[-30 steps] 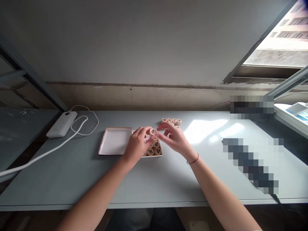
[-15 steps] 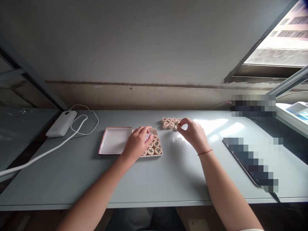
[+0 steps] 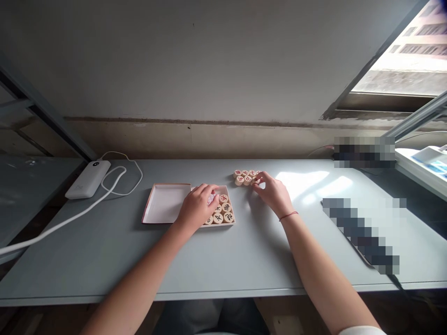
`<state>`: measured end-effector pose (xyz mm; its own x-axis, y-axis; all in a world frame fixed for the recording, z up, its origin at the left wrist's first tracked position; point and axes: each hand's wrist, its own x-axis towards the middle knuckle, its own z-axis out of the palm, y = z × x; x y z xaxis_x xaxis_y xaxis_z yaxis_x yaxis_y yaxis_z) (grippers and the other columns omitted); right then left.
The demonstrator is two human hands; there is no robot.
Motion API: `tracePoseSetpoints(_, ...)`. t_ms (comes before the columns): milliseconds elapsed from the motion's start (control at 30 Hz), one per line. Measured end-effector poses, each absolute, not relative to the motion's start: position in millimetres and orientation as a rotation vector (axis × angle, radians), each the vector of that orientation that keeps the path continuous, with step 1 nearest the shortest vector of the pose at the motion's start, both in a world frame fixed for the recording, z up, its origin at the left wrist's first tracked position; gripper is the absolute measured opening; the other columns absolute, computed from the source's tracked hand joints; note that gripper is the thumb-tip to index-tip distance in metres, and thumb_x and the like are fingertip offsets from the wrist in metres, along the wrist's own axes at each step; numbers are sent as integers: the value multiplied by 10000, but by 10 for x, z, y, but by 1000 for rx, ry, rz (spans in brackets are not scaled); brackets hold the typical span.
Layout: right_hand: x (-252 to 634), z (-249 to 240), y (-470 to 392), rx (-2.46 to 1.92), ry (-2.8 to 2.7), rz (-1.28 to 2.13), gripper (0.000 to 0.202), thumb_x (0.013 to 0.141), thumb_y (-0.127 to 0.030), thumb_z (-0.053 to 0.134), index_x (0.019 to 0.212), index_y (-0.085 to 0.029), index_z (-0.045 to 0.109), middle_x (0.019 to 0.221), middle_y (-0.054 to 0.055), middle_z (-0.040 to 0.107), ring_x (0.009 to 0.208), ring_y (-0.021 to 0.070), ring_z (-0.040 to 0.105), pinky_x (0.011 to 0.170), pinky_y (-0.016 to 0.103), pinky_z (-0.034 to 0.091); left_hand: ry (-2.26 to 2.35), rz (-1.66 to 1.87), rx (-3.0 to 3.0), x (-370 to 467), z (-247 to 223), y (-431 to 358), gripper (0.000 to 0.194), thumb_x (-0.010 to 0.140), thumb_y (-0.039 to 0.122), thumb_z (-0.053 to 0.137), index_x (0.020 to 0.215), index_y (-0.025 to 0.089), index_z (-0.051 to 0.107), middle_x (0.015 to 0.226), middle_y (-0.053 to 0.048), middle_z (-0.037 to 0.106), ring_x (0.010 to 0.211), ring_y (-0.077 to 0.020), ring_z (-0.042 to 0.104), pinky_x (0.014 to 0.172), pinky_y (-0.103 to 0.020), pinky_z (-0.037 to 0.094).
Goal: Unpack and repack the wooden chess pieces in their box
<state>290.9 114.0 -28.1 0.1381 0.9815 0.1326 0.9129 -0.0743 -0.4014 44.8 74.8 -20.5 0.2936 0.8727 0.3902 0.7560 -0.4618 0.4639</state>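
Leftward lies a power bank; mid-frame, the open left hand part-hides the box; the right hand pinches a pale, seemingly red-lettered disc.

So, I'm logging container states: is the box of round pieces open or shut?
Open: the box has its lid laid to the side, pale inside up, and round pieces show inside by the left hand.

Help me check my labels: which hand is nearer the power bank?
Left. The left hand is over the open box, right of the power bank; the right hand is farther right, at the red-marked discs.
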Motion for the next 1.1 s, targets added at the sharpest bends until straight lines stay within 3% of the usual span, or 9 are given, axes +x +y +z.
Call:
tracePoseSetpoints(133,2797,-206,1077,-1912,-1809,182,201,798,-282,518,968,-236,614,1048,79,636,659,164,566,610,288,417,1630,789,2388,490,-219,755,184,891,254,512,1005,224,653,922,-29,687,869,-186,610,810,-337,412)
tracePoseSetpoints(333,2355,-61,879,-1552,-1999,718,229,871,-302,452,1013,-247,623,990,18,700,532,108,543,572,254,445,1769,446,2446,624,-199,732,363,954,351,401,831,208,711,972,-81,683,951,-251,535,820,-422,337)
tracePoseSetpoints(433,2259,-83,839,-1543,-2047,738,230,878,-297,446,993,-234,635,990,21,717,515,108,537,557,254,440,1744,396,2426,676,-192,723,338,946,350,419,827,187,690,960,-96,682,952,-259,537,817,-423,340)
tracePoseSetpoints(633,2302,-119,862,-1549,-2072,685,253,890,-290,410,916,-229,654,826,21,718,572,143,584,548,257,434,1694,571,2225,735,-218,735,147,870,313,540,808,204,617,832,-39,699,905,-259,583,826,-434,358)
tracePoseSetpoints(700,2317,-104,861,-1503,-2040,621,265,889,-245,386,958,-227,641,861,31,716,611,148,601,572,262,449,1701,689,2120,724,-193,733,113,854,318,566,820,220,611,826,-17,702,896,-248,593,843,-428,365)
tracePoseSetpoints(833,2305,-86,820,-1270,-2044,493,270,858,-244,483,1110,-232,579,1079,51,674,681,134,611,596,255,472,1647,941,1798,639,-99,730,173,861,397,558,871,233,612,855,-8,702,853,-200,612,851,-365,413)
tracePoseSetpoints(967,2237,-96,766,-1191,-2071,274,220,854,-293,548,1052,-222,613,904,40,688,643,130,590,583,247,457,1429,1032,1527,586,-50,733,235,856,444,546,909,220,598,893,-16,686,871,-177,631,769,-280,469)
tracePoseSetpoints(1100,2317,-53,809,-1242,-2003,175,181,855,-293,524,974,-218,637,892,36,703,644,131,592,611,246,458,1378,1112,1429,592,-38,723,241,826,416,586,913,191,600,929,-38,678,887,-173,631,749,-264,485)
